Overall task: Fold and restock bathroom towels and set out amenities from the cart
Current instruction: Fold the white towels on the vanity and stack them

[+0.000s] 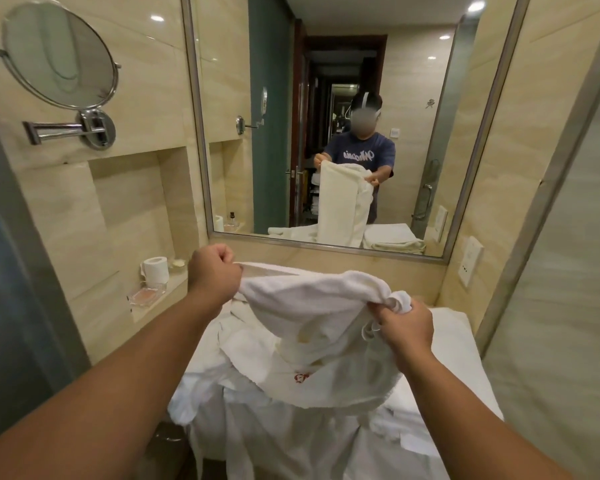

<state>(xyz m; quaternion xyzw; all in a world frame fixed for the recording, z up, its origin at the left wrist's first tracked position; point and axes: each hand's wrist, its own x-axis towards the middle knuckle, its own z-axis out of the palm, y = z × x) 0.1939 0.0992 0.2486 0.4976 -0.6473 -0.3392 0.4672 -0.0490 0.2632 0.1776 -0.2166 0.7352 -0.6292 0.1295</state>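
Big mirror (326,116) ahead, a heap of white linen (291,427) below it. Over the heap hangs a towel (312,306), stretched between both hands: left hand (215,271) fisted on its top edge, right hand (404,327) clutching a bunched corner. Toilet roll (156,270) in the left niche.

A counter (160,445) lies almost buried under white linen: a rumpled heap (257,427) bearing a red stitched mark spills over its edge from centre to 6 o'clock, and a flat folded towel (458,344) sits at 3 o'clock by the wall. At 9 o'clock a recessed shelf (179,284) carries a toilet roll (156,268), a clear soap dish (148,293) just in front of it, and a pale object (177,262), too small to identify, beside the roll.
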